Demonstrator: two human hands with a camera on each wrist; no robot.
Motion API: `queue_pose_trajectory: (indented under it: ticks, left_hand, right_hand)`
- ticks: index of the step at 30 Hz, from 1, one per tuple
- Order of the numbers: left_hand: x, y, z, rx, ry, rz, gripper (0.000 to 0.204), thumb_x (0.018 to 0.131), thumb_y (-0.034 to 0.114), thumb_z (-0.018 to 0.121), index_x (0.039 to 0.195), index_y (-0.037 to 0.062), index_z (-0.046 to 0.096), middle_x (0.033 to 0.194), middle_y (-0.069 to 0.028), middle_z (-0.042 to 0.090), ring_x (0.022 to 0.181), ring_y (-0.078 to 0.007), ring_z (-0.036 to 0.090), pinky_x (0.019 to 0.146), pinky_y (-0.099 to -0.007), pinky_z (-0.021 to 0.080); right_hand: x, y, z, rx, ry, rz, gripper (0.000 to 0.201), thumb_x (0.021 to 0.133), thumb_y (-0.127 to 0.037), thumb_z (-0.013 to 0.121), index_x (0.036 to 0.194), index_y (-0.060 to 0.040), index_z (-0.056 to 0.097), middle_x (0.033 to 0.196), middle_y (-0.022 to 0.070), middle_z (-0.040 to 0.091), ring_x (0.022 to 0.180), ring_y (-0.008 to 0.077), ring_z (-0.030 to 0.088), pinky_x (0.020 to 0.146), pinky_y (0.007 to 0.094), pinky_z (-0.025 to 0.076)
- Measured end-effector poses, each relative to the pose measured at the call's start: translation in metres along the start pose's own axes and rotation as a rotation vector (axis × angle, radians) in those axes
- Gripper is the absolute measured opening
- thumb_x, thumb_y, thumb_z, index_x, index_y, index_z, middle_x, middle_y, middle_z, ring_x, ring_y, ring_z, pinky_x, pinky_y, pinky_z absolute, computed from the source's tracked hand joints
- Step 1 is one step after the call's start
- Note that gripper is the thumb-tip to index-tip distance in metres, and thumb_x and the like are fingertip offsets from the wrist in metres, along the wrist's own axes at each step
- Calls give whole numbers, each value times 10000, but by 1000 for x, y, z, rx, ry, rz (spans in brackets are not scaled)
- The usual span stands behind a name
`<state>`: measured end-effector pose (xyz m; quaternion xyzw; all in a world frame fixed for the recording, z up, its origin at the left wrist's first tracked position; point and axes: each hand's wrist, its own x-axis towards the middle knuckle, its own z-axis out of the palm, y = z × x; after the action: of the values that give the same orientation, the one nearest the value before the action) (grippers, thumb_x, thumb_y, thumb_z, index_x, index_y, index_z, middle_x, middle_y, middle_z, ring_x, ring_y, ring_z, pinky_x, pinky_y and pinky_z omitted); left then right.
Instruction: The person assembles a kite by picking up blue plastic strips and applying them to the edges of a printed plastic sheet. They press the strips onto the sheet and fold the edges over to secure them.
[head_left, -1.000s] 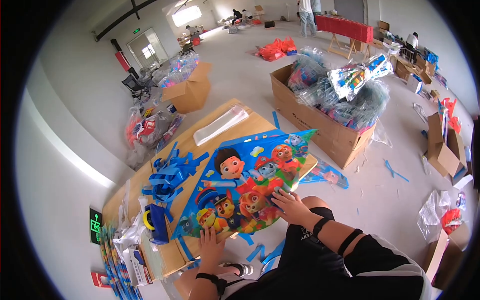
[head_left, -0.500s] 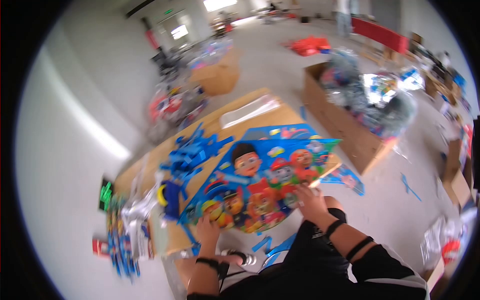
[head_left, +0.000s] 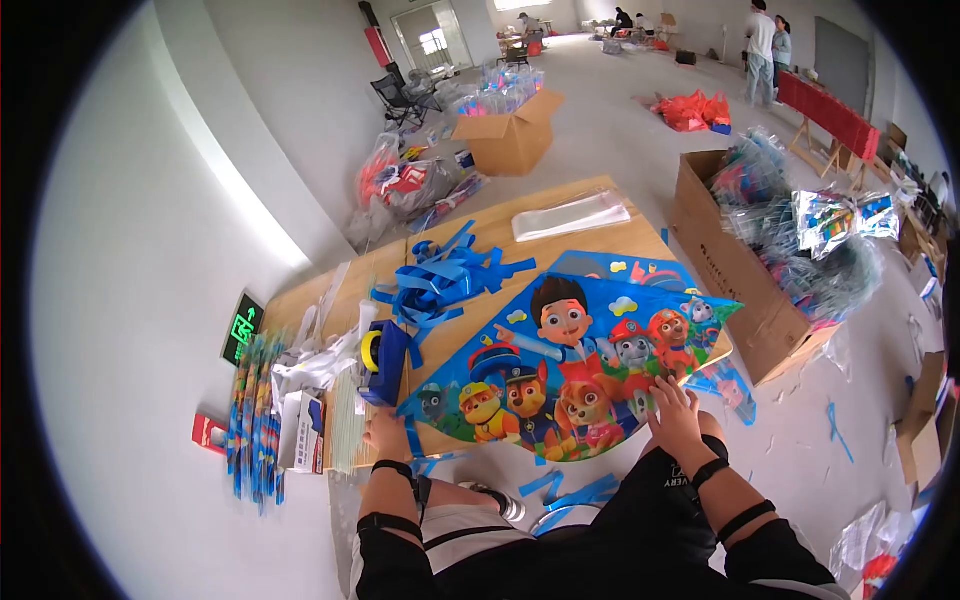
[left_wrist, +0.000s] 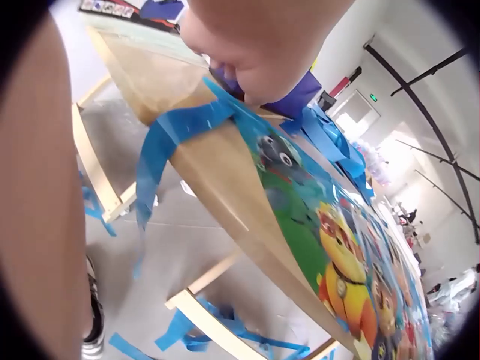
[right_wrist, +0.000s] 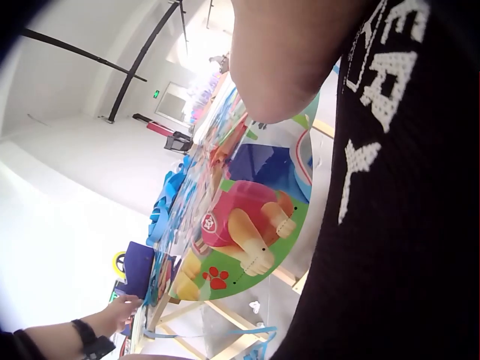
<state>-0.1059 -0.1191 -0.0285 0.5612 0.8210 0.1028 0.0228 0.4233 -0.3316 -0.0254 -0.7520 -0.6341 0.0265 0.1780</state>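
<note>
A blue kite sheet (head_left: 580,330) printed with cartoon dogs and a boy lies over the table's front right edge. My right hand (head_left: 677,412) rests on its lower right edge, fingers laid over the print. At the sheet's left tip, my left hand (head_left: 385,432) is by the foot of a blue tape dispenser (head_left: 385,365) with a yellow-cored roll. In the left wrist view, the left hand (left_wrist: 251,49) has bent fingers close over the table corner, dark blue showing beneath; I cannot tell whether they grip it. Blue strips (left_wrist: 184,127) hang off the corner nearby.
Tangled blue strips (head_left: 440,280) and a white plastic stack (head_left: 570,215) lie on the wooden table (head_left: 480,215). Thin clear rods (head_left: 345,430) and a small box (head_left: 300,435) are at its left end. Right of the table stands a large carton (head_left: 735,270) full of bagged goods.
My left hand has left the kite's lower edge and moved left to the tape dispenser. The right hand stays on the kite. The head view has swung left.
</note>
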Motion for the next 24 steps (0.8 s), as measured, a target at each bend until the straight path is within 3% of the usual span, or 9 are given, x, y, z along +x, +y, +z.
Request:
queue_pose_trajectory:
  ticks: [2, 7, 9, 10, 12, 16, 18, 22, 24]
  left_hand:
    - [3, -1, -5, -99, -152, 0, 282, 847, 273, 739, 1118, 230, 674, 1094, -13, 683, 1214, -294, 517, 965, -496, 353]
    - [0, 0, 4, -12, 110, 52, 353, 784, 342, 795, 1084, 204, 670, 1136, -10, 677, 1174, -272, 547, 971, -501, 333]
    - [12, -3, 6, -74, -7, -29, 332, 750, 327, 829, 1028, 214, 688, 1024, -10, 693, 1208, -312, 511, 978, -501, 323]
    - [16, -4, 7, -78, -8, -26, 332, 750, 327, 829, 1028, 214, 688, 1024, -10, 693, 1208, -312, 511, 978, -501, 323]
    - [21, -6, 2, -137, -202, -87, 371, 740, 355, 840, 1037, 200, 681, 1038, -12, 702, 1194, -300, 536, 984, -530, 321]
    - [35, -14, 10, -141, -300, -105, 365, 751, 338, 829, 1053, 193, 683, 1049, -23, 718, 1154, -287, 592, 998, -564, 320]
    - [39, -23, 20, -240, -107, -56, 284, 763, 345, 797, 960, 152, 728, 1037, -80, 734, 1083, -299, 663, 960, -517, 444]
    - [45, -25, 20, -251, -97, -131, 278, 778, 302, 766, 983, 118, 729, 1030, -125, 728, 1031, -305, 680, 910, -447, 494]
    - [57, -40, 26, -264, -145, 74, 223, 827, 213, 702, 1009, 85, 717, 1007, -156, 721, 1004, -298, 682, 858, -421, 514]
  right_hand:
    - [-1, 1, -1, -8, -3, 6, 512, 889, -238, 624, 1365, -92, 506, 1498, 76, 436, 1453, 259, 320, 1126, 546, 244]
    - [0, -2, 1, 9, 14, 6, 526, 890, -243, 621, 1380, -98, 495, 1496, 82, 435, 1450, 267, 320, 1115, 548, 259]
    - [0, -2, 1, -10, 12, 6, 529, 889, -242, 621, 1383, -98, 494, 1494, 83, 435, 1449, 269, 321, 1112, 546, 264]
    - [0, -3, 1, -25, 6, 4, 533, 889, -242, 622, 1385, -99, 492, 1491, 83, 435, 1447, 272, 322, 1110, 543, 269]
    - [1, -2, 1, -33, 9, -1, 533, 888, -241, 623, 1385, -99, 493, 1488, 84, 436, 1443, 274, 325, 1108, 541, 272]
    - [1, -3, -1, -47, 13, -8, 531, 884, -241, 627, 1379, -100, 498, 1478, 86, 442, 1434, 279, 335, 1104, 538, 279]
    - [2, -4, -1, -44, 18, -7, 527, 883, -241, 628, 1375, -99, 502, 1473, 87, 446, 1430, 279, 338, 1104, 537, 279]
    - [2, -4, -1, -36, 25, 1, 520, 876, -234, 634, 1363, -99, 513, 1466, 87, 452, 1423, 278, 346, 1104, 533, 278]
    - [1, -2, 0, -44, 31, -4, 524, 871, -231, 637, 1363, -101, 513, 1466, 84, 454, 1423, 276, 347, 1104, 530, 277]
